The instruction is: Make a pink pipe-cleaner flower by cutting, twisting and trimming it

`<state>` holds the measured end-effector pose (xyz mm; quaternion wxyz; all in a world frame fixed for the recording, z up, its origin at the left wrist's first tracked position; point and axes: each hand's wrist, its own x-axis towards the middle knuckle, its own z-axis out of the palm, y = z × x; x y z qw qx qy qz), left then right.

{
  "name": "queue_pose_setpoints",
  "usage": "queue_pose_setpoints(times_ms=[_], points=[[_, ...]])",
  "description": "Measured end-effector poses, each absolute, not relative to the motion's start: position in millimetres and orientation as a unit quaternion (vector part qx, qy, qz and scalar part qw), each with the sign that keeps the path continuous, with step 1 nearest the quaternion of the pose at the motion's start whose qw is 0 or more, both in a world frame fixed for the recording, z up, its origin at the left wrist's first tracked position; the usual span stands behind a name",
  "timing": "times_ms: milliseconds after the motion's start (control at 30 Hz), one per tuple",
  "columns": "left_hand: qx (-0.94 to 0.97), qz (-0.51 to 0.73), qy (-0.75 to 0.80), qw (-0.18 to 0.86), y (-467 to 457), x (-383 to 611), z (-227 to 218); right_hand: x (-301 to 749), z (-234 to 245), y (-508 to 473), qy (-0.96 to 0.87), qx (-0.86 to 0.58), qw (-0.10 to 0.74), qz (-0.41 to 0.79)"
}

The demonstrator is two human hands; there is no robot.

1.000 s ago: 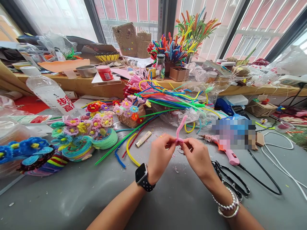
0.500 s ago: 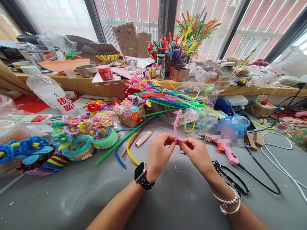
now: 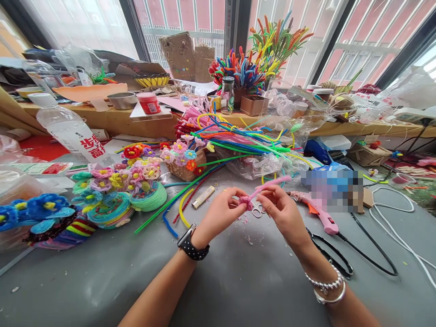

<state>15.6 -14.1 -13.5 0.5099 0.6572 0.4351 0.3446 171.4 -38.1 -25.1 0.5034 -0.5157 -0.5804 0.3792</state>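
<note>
My left hand (image 3: 226,209) is closed, its thumb and fingertips pinching the curled, looped end of a pink pipe cleaner (image 3: 272,183). The straight tail slants up to the right. Close beside that tail is my right hand (image 3: 282,213), with its fingers bent and a little apart; they appear to be off the looped end. Below and between the hands lie small scissors (image 3: 258,210), partly covered by the fingers. Pink bits of fluff are scattered on the grey table (image 3: 238,281).
To the right lie a pink glue gun (image 3: 329,223) and black-framed glasses (image 3: 332,259). Pipe-cleaner flowers (image 3: 102,184) and a water bottle (image 3: 73,131) stand left. Bundled pipe cleaners (image 3: 235,131) lie behind the hands, near a pale stick-like piece (image 3: 203,197).
The pink tail has tipped from upright to slanting right. My right hand has come away from the looped end and moved slightly right; my left wrist has turned.
</note>
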Motion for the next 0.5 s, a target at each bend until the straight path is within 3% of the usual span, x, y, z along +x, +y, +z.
queue_pose_setpoints(times_ms=[133,267,367,500], points=[[0.634,0.366,0.412,0.542,-13,13,-11,176,-30,-35,-0.552,-0.519,0.542,0.364],[0.626,0.41,0.454,0.484,-10,12,-18,178,-30,-36,-0.522,-0.578,0.608,0.153],[0.666,0.439,0.463,0.388,-11,15,-23,174,-28,-41,-0.606,-0.582,0.542,-0.011],[0.717,0.436,0.436,0.325,-16,21,-24,168,-28,-44,-0.724,-0.529,0.441,-0.025]])
